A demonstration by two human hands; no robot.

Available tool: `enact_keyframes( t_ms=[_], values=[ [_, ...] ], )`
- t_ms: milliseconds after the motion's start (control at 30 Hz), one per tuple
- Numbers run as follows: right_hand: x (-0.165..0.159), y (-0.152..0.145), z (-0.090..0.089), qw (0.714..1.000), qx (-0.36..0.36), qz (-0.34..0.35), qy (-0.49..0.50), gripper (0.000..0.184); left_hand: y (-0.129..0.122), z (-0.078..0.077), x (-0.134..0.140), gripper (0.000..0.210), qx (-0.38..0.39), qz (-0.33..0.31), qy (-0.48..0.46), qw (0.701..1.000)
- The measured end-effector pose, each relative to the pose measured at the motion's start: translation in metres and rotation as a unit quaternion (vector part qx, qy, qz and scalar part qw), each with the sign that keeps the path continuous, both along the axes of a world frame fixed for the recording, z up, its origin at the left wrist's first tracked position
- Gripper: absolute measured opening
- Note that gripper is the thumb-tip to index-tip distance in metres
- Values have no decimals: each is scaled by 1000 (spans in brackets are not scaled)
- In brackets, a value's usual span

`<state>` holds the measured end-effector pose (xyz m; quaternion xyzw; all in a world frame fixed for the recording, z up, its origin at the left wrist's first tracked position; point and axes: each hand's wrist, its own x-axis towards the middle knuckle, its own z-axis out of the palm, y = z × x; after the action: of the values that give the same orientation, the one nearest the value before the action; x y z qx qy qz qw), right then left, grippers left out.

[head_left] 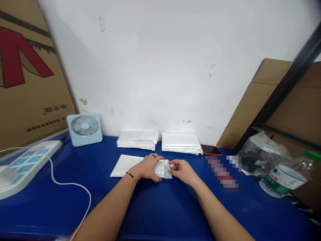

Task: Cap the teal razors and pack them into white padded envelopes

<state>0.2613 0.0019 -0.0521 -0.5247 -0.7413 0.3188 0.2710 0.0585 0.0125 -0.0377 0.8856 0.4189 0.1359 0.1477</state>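
Note:
A white padded envelope (124, 166) lies flat on the blue table, its right end reaching under my left hand. My left hand (149, 167) rests on it with thumb and fingers spread. At the right end shows a shiny, crinkled part (163, 168) with a pale blue band, between my two hands. My right hand (182, 170) pinches at this end with its fingertips; a small whitish bit shows there, too small to name. Behind the hands, against the wall, are a left stack of white padded envelopes (137, 137) and a right stack (181, 142).
A light blue fan (85, 130) and a power strip (30, 164) with a white cable (67, 183) are at left. On the right are a phone (211, 150), a blurred-out item (222, 172), a plastic bag (260, 152) and a bottle (283, 179). Cardboard (258, 93) leans on the wall.

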Motion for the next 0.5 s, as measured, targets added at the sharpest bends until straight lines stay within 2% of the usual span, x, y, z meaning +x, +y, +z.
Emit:
enact_keyframes(
  t_ms=[67, 133, 233, 333, 400, 500],
  values=[
    [-3, -4, 5, 999, 35, 0, -19, 28, 0, 0, 0, 88, 2, -9, -1, 1000],
    [-7, -8, 9, 996, 66, 37, -36, 20, 0, 0, 1, 87, 5, -19, -4, 1000],
    [-7, -13, 14, 995, 85, 36, -26, 19, 0, -1, 1, 87, 11, -26, -9, 1000],
    [0, -15, 11, 998, 57, 0, 13, 20, -1, 0, 1, 89, 12, -25, -12, 1000],
    [-1, -15, 6, 998, 47, 25, 24, 17, -2, 1, 1, 89, 8, -30, -13, 999],
    [-7, -12, 1, 996, 78, 42, 22, 14, -4, 4, 1, 87, 3, -32, -14, 999]
  ],
)
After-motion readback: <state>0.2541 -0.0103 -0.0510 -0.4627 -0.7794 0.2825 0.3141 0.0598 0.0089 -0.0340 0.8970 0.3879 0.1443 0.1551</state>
